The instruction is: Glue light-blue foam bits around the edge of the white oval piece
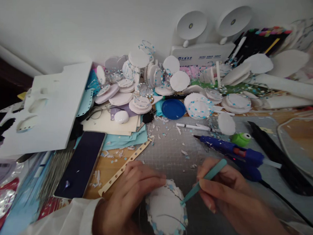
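Close to the front edge of the view lies a white foam disc (166, 208), its rim trimmed with small blue and white pieces and a thin dark wire. My left hand (129, 195) grips the disc from its left side, fingers curled over the upper edge and the thumb low down. Between the thumb and fingers of my right hand (228, 192) is a pair of teal tweezers (208, 179), pointing down and left. The tweezers' tip touches the disc's right rim. Whether the tip pinches a piece is too small to tell.
A blue hot glue gun (229, 151) with a cord lies right of the grey cutting mat (168, 155). At left are a phone (80, 166) and a cut-out white board (54, 110). White discs (179, 80) crowd the back, near a blue lid (173, 109) and a two-lamp light (202, 52).
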The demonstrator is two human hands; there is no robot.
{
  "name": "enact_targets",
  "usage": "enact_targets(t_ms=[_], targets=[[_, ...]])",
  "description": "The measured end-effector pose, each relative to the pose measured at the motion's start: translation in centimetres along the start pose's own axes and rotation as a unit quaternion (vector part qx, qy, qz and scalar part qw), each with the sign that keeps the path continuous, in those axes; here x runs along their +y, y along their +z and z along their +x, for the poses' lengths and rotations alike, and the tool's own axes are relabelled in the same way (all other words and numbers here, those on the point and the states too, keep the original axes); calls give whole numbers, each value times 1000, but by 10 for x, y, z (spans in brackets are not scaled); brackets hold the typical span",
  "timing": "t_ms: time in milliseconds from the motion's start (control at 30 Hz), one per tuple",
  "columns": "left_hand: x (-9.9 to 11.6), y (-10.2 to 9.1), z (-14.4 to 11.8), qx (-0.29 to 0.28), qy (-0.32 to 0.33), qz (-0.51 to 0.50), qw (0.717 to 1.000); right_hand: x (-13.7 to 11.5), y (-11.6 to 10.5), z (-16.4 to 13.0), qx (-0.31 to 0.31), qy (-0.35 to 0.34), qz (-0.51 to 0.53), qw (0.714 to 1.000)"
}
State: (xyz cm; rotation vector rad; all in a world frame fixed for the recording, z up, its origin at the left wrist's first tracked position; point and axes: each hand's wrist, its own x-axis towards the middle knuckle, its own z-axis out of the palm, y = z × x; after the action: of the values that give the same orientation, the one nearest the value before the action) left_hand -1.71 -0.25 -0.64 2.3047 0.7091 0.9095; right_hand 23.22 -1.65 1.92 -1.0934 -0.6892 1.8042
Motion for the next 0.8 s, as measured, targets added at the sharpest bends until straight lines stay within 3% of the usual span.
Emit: enact_targets(t_ms=[167,267,433,600,800], targets=[[-1,0,-1,7,-3,-19,1000,1,0,1,9,7,-4,1000],[-1,0,-2,9,-10,-27,1000,0,2,4,40,-25,2,999],[0,-2,-4,-8,-22,-27,999,1,1,7,84,-141,-36,986],[3,-5,1,-33,-14,-6,999,2,-3,7,155,-273,-76,946],[6,-2,14,-107,-22,60,992,2,-7,4,93,-331,-167,924]])
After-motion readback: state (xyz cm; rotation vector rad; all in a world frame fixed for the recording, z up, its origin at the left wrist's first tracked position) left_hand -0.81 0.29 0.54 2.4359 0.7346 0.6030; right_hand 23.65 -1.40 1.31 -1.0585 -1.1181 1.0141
